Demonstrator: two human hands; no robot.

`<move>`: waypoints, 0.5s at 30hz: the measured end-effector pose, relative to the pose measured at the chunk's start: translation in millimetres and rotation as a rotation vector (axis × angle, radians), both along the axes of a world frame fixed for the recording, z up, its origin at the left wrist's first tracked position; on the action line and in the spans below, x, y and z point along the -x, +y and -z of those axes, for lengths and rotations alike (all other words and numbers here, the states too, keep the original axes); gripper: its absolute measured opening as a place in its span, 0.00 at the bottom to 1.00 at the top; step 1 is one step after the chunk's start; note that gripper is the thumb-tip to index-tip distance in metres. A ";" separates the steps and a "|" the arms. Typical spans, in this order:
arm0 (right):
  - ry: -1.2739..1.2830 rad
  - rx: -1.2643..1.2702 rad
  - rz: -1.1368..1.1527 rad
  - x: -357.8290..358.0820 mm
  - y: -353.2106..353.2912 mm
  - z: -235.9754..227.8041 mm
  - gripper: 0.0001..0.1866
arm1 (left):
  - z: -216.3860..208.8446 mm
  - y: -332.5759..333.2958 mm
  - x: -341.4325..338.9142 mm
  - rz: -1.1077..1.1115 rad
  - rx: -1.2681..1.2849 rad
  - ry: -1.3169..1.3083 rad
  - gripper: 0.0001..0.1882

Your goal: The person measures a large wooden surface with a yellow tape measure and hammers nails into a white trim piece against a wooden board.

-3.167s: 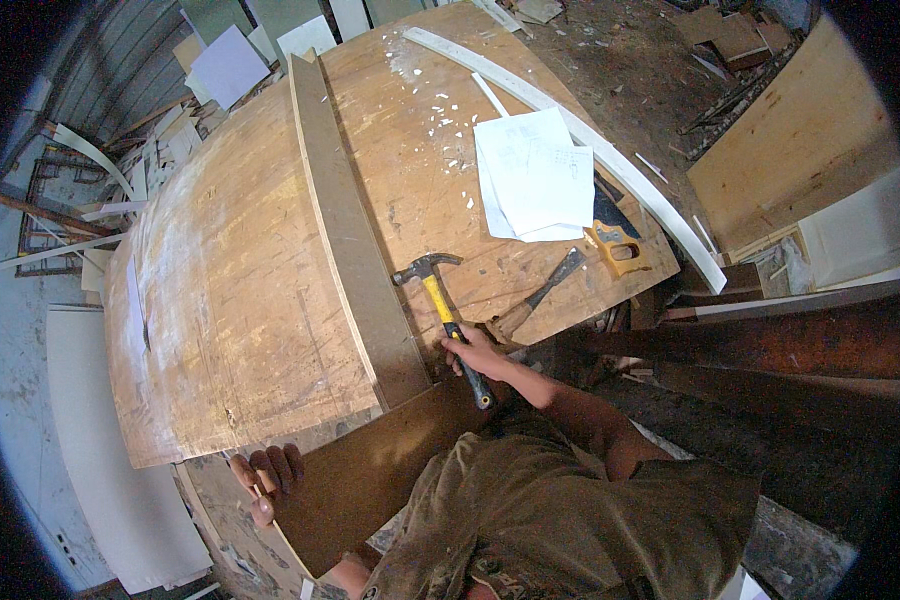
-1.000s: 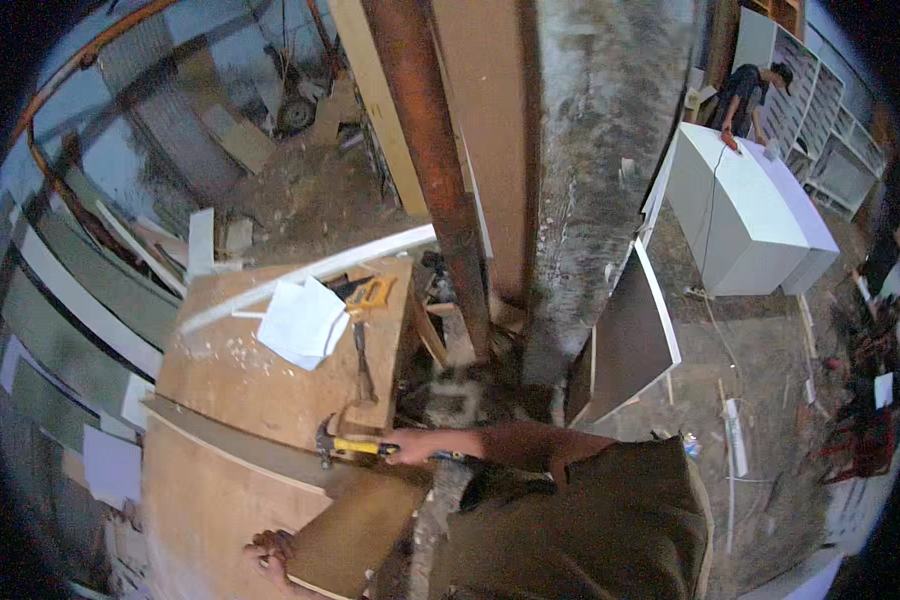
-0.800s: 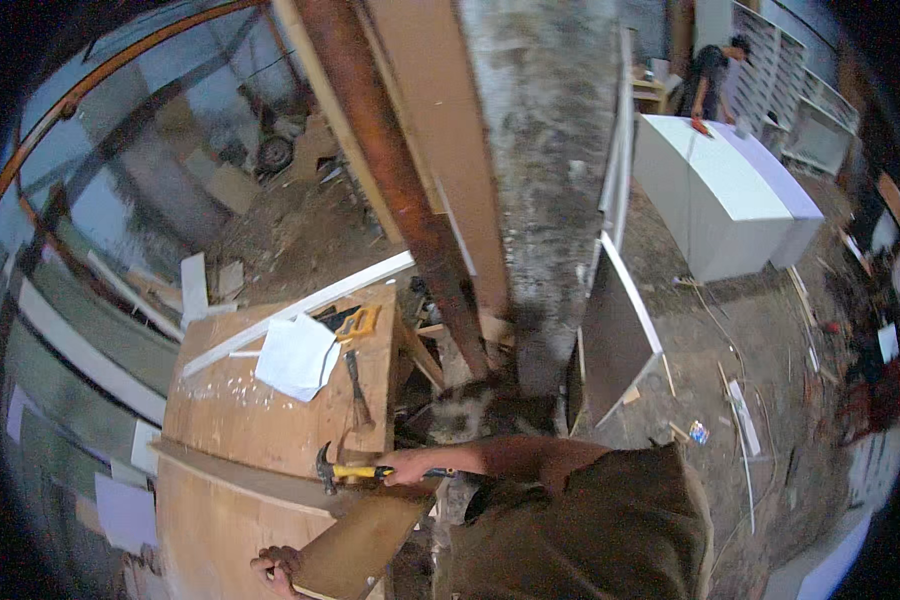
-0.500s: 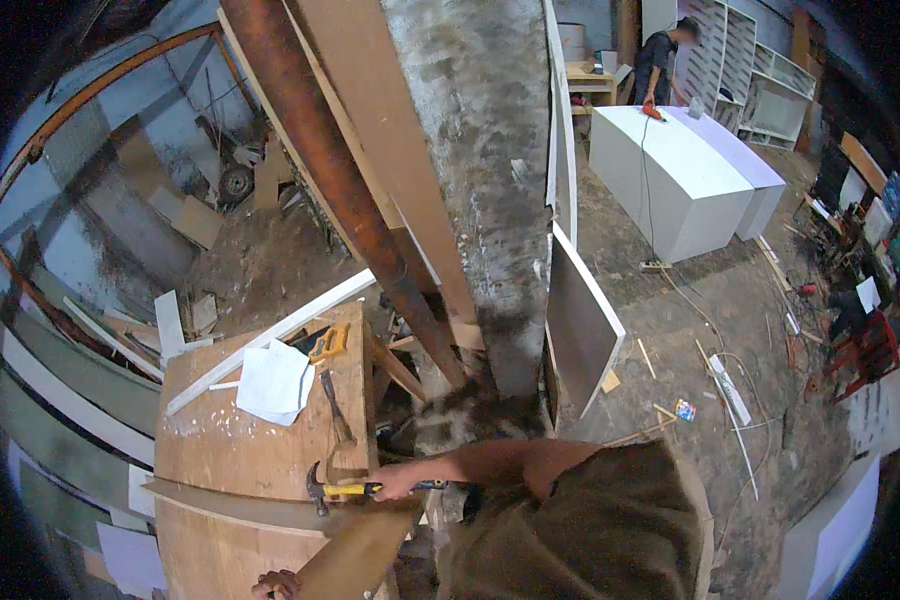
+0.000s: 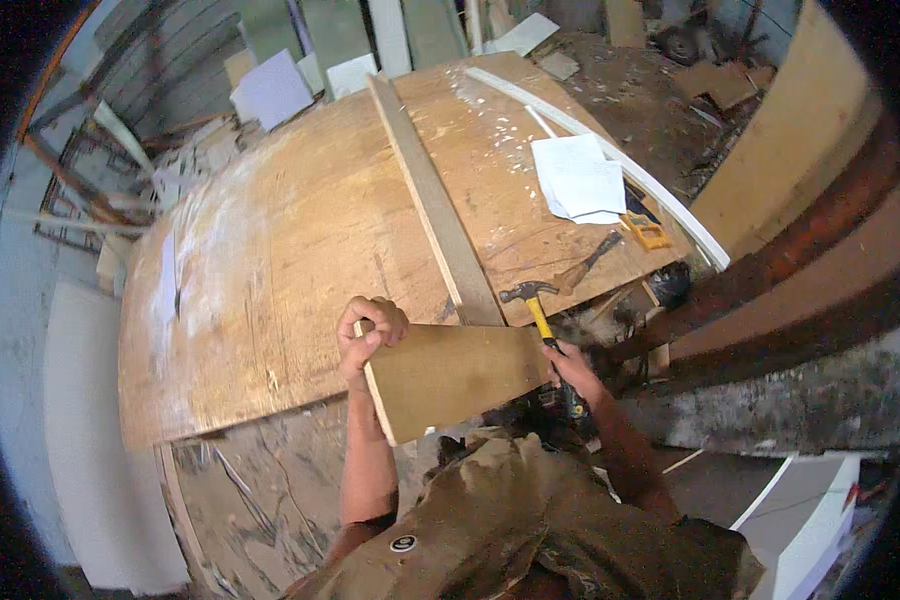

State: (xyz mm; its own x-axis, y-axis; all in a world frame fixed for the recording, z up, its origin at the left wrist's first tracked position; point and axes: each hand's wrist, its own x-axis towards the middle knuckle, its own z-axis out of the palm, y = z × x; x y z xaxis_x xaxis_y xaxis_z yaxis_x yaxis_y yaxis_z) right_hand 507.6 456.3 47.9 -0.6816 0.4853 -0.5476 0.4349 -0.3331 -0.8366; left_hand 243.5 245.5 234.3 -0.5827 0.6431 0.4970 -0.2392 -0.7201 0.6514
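My left hand (image 5: 373, 335) is closed at the upper left corner of a flat brown wooden board (image 5: 460, 378), its fingers curled over the edge. Whether anything small is also between those fingers, I cannot tell. My right hand (image 5: 576, 371) is wrapped round the black and yellow handle of a claw hammer (image 5: 538, 305), beside the board's right end. The hammer's head points away from me, over the near edge of the wooden worktable (image 5: 300, 260). Just beyond the board, a long narrow wooden strip (image 5: 432, 205) runs away across the tabletop.
White papers (image 5: 577, 178) lie at the table's right, by a long white strip (image 5: 620, 160), a yellow-handled saw (image 5: 646, 231) and a second hammer-like tool (image 5: 585, 265). A rusty post (image 5: 770, 270) stands to the right. Loose panels (image 5: 275, 88) lean beyond the table.
My view has swung left, from the workshop floor and another person onto the worktable. Both hands now show fully, with the board between them. The hammer stays in my right hand.
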 end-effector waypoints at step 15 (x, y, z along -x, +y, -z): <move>0.133 0.682 0.144 150.1 104.4 33.5 0.08 | -19.7 -7.3 -6.3 -0.340 0.356 -0.475 0.13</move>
State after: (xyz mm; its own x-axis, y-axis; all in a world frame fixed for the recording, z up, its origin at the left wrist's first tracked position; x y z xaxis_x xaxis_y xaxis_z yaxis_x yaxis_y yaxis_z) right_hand 357.5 560.7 14.4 -0.7185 0.1544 -0.6781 0.2559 -0.8480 -0.4642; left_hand 249.8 238.2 254.0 -0.8838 0.4626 -0.0703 -0.3559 -0.5669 0.7430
